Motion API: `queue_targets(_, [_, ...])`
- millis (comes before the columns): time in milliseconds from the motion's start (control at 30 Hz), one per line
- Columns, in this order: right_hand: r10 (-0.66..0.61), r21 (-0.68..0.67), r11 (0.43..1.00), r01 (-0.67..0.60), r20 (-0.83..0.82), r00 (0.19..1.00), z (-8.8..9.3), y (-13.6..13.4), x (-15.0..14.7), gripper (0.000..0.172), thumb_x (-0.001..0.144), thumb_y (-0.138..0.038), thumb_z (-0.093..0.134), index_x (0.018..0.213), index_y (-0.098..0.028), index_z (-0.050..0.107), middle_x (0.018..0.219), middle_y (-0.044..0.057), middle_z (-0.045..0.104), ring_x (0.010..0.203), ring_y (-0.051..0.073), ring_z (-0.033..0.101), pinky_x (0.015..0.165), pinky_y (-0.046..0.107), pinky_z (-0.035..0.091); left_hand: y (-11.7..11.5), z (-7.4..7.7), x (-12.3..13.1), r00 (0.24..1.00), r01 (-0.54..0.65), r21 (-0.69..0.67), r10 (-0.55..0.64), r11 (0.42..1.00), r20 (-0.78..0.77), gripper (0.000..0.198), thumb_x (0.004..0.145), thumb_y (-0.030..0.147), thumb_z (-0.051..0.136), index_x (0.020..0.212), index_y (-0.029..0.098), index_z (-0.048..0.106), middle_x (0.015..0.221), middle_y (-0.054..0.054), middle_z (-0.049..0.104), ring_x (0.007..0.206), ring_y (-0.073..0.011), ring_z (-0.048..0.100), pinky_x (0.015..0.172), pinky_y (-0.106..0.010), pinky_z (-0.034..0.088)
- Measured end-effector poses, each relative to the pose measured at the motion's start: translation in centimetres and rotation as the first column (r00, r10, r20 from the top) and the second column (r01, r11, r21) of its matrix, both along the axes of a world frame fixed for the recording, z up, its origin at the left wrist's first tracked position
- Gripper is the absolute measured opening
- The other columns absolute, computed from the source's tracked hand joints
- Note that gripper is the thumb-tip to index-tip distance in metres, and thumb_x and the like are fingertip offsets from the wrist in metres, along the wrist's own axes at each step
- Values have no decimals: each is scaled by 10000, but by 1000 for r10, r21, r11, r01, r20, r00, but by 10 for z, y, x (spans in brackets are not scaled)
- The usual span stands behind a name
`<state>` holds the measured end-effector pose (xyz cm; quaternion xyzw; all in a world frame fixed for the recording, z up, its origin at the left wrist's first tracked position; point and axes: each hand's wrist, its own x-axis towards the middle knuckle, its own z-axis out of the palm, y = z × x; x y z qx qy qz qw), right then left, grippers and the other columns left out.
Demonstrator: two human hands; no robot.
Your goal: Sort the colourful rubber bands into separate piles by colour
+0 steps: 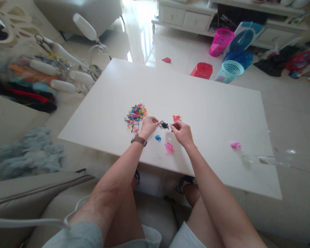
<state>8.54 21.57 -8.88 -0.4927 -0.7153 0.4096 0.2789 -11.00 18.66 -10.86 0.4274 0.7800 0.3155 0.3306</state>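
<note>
My left hand (149,126), with a watch (139,140) on its wrist, is pinched closed at the left edge of a small black pile (164,125). What its fingertips hold is too small to make out. On the pile's right side, my right hand (182,132) pinches a small black loop (171,125). The pieces are thin loops, like paper clips or tiny rubber bands. A larger mixed-colour pile (136,115) lies left of my left hand. Small red (177,118), blue (158,138) and pink (169,148) piles surround the black one. Something yellow is mostly hidden behind my right hand.
On the white table (209,103), a pink-purple object (235,145) and a clear glass-like object (263,159) lie at the right. Beyond the table stand a red bin (203,70), a light-blue basket (229,71) and a pink basket (221,42). A white-shaded lamp (85,27) is at the left.
</note>
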Motion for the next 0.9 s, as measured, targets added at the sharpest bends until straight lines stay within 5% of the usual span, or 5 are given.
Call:
queue_targets(233, [18,17,1000,-19,42,999,4,1,4,115,846,-297,638,765,-222,669,746,29,742,708,188,696,730,314,524,6,0,5,998,23,-38,-26,999,-61,232,872,372,729,886,150,795,778,-96,775,751,-194,711,710,-273,493])
queue_targets(700, [-122,283,959,-12,448,886,-34,5,-5,122,907,-292,662,843,-225,741,906,83,705,925,249,621,869,388,463,-1,21,-12,996,-85,-24,85,996,38,162,857,235,601,818,143,729,791,-86,767,644,-167,701,636,-255,485])
queue_targets(900, [-104,257,965,-43,531,841,-37,2,-13,129,900,-335,698,889,-217,751,962,99,720,983,280,622,886,419,451,-7,31,-36,979,-193,35,191,981,70,194,873,241,555,836,138,715,814,-84,766,666,-166,699,642,-253,497])
